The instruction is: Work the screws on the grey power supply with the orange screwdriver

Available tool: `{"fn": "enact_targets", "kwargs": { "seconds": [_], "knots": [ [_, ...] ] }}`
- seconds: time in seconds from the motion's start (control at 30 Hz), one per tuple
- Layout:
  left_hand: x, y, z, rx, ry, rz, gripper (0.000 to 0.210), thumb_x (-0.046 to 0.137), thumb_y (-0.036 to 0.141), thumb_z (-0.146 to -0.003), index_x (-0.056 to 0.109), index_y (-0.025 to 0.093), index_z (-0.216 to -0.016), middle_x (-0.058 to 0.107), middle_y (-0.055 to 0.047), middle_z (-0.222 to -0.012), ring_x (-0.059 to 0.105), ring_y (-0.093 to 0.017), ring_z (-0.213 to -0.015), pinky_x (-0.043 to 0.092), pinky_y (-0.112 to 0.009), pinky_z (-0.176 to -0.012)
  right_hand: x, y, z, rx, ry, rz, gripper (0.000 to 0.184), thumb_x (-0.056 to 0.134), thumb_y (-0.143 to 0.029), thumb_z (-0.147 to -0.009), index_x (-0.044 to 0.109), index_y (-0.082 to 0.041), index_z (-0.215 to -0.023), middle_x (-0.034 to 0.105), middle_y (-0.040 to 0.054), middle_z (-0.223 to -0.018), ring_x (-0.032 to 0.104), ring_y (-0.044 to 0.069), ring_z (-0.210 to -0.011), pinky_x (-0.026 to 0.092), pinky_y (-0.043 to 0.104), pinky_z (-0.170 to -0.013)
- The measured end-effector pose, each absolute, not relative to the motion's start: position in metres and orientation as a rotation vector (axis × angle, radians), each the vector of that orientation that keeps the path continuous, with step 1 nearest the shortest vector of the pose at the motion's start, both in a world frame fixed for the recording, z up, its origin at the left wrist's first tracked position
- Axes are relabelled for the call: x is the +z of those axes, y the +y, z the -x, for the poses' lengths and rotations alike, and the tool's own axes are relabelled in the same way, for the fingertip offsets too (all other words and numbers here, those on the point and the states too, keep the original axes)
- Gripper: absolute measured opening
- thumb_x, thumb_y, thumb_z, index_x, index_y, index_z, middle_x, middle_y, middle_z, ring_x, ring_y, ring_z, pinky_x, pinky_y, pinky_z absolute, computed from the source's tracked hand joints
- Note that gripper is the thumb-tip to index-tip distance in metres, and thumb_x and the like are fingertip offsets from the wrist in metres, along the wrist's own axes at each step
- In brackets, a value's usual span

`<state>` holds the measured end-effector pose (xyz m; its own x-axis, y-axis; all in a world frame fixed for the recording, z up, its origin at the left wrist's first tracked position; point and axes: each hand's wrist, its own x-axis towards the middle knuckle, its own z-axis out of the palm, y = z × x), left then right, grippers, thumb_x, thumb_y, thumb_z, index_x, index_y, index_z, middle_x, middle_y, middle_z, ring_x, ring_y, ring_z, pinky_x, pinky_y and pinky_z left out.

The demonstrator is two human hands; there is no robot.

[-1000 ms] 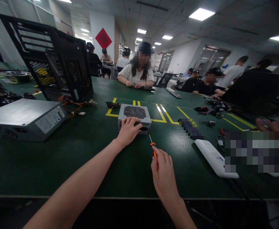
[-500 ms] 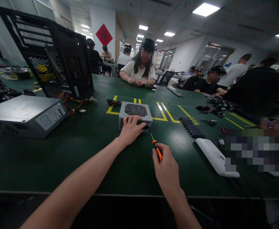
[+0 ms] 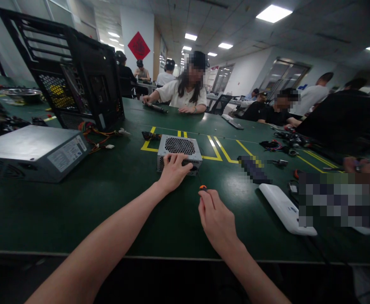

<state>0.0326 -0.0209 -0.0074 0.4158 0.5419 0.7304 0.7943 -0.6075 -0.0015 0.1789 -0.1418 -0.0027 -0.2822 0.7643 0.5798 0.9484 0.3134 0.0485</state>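
A small grey computer power supply (image 3: 180, 145) with a honeycomb grille on top sits on the green table in front of me. My left hand (image 3: 174, 174) lies over its near side, the fingertips curled on the front top edge, gripping it. My right hand (image 3: 219, 219) is closed around an orange-and-black screwdriver (image 3: 203, 188), whose handle is mostly covered by the fingers. The thin shaft points up at the power supply's near right corner. Whether its tip touches a screw there I cannot tell. Dark cable connectors (image 3: 150, 136) lie behind the power supply's left side.
On the left stand a larger power supply (image 3: 39, 145), a black computer case (image 3: 90, 80) and a metal bowl (image 3: 22, 95). To the right lie a white device (image 3: 286, 209) and tangled cables (image 3: 287, 138). A co-worker (image 3: 187, 90) sits across the table (image 3: 134, 223).
My right hand has turned and shifted slightly left and up, covering more of the screwdriver handle. My left hand stays put. The co-worker opposite has moved a dark object to the left.
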Motion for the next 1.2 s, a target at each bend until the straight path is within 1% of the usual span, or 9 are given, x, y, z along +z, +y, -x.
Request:
{"fn": "enact_targets", "kwargs": {
  "seconds": [0.1, 0.27, 0.5, 0.63, 0.73, 0.83, 0.93, 1.03, 1.2],
  "knots": [
    [-0.007, -0.022, -0.033, -1.005, -1.148, 2.321, 0.012, 0.048, 0.024, -0.082, 0.06, 0.025, -0.087, 0.048, -0.008, -0.111, 0.038, -0.025, -0.102, 0.027, -0.045, -0.085, 0.002, -0.141, -0.18, -0.681, -2.342, 1.376, 0.029, 0.035, -0.008, -0.084, 0.058, -0.017, -0.098, 0.06, 0.0108, -0.103, 0.053, 0.018, -0.073, 0.044, 0.031, -0.062],
    [-0.006, -0.023, -0.033, -0.997, -1.155, 2.31, 0.011, 0.049, 0.025, -0.082, 0.059, 0.025, -0.086, 0.048, -0.007, -0.112, 0.039, -0.025, -0.103, 0.027, -0.044, -0.085, 0.008, -0.139, -0.184, -0.843, -2.479, 1.276, 0.031, 0.032, -0.004, -0.083, 0.061, -0.017, -0.085, 0.06, 0.0123, -0.103, 0.052, 0.019, -0.07, 0.043, 0.033, -0.06],
    [-0.007, -0.021, -0.032, -1.008, -1.161, 2.325, 0.01, 0.05, 0.024, -0.081, 0.059, 0.024, -0.087, 0.049, -0.007, -0.112, 0.04, -0.025, -0.103, 0.027, -0.044, -0.085, 0.001, -0.139, -0.197, -0.658, -2.353, 1.343, 0.031, 0.036, -0.006, -0.084, 0.055, -0.012, -0.107, 0.059, 0.0134, -0.106, 0.057, 0.02, -0.087, 0.048, 0.033, -0.072],
    [-0.006, -0.022, -0.032, -1.01, -1.173, 2.319, 0.009, 0.052, 0.024, -0.08, 0.059, 0.024, -0.087, 0.049, -0.007, -0.112, 0.04, -0.025, -0.104, 0.028, -0.044, -0.084, 0.001, -0.139, -0.189, -0.532, -2.067, 1.39, 0.026, 0.038, -0.014, -0.086, 0.054, -0.013, -0.107, 0.06, 0.0116, -0.104, 0.058, 0.018, -0.092, 0.048, 0.03, -0.079],
    [-0.004, -0.023, -0.031, -0.999, -1.185, 2.318, 0.008, 0.054, 0.025, -0.08, 0.058, 0.023, -0.087, 0.05, -0.007, -0.112, 0.041, -0.025, -0.103, 0.028, -0.043, -0.083, 0.001, -0.14, -0.179, -0.429, -1.927, 1.472, 0.021, 0.038, -0.018, -0.087, 0.055, -0.015, -0.099, 0.058, 0.0107, -0.099, 0.06, 0.017, -0.086, 0.051, 0.029, -0.072],
    [-0.003, -0.024, -0.026, -0.992, -1.206, 2.317, 0.008, 0.056, 0.026, -0.078, 0.058, 0.023, -0.086, 0.051, -0.007, -0.111, 0.041, -0.025, -0.101, 0.029, -0.043, -0.082, 0.001, -0.144, -0.167, -0.331, -1.976, 1.498, 0.021, 0.038, -0.016, -0.083, 0.053, -0.012, -0.098, 0.05, 0.0151, -0.104, 0.06, 0.019, -0.078, 0.052, 0.03, -0.058],
    [-0.004, -0.021, -0.018, -0.995, -1.186, 2.322, 0.009, 0.056, 0.027, -0.078, 0.059, 0.024, -0.086, 0.051, -0.006, -0.109, 0.041, -0.025, -0.1, 0.028, -0.043, -0.081, 0.003, -0.149, -0.161, -0.328, -2.08, 1.452, 0.027, 0.037, -0.011, -0.079, 0.05, -0.01, -0.103, 0.048, 0.017, -0.105, 0.058, 0.02, -0.08, 0.051, 0.031, -0.06],
    [-0.005, -0.018, -0.012, -1.014, -1.159, 2.337, 0.008, 0.057, 0.028, -0.078, 0.059, 0.024, -0.084, 0.051, -0.006, -0.108, 0.041, -0.025, -0.099, 0.029, -0.042, -0.08, 0.012, -0.148, -0.163, -0.463, -2.096, 1.428, 0.025, 0.037, -0.011, -0.083, 0.052, -0.011, -0.103, 0.053, 0.0136, -0.099, 0.058, 0.017, -0.08, 0.05, 0.027, -0.064],
    [-0.005, -0.017, -0.013, -1.02, -1.194, 2.337, 0.008, 0.058, 0.028, -0.077, 0.06, 0.024, -0.083, 0.051, -0.006, -0.107, 0.041, -0.024, -0.097, 0.029, -0.042, -0.079, 0.022, -0.142, -0.171, -0.623, -1.946, 1.566, 0.023, 0.038, -0.026, -0.089, 0.057, -0.015, -0.094, 0.058, 0.0042, -0.076, 0.054, 0.01, -0.055, 0.039, 0.019, -0.045]
  ]
}}
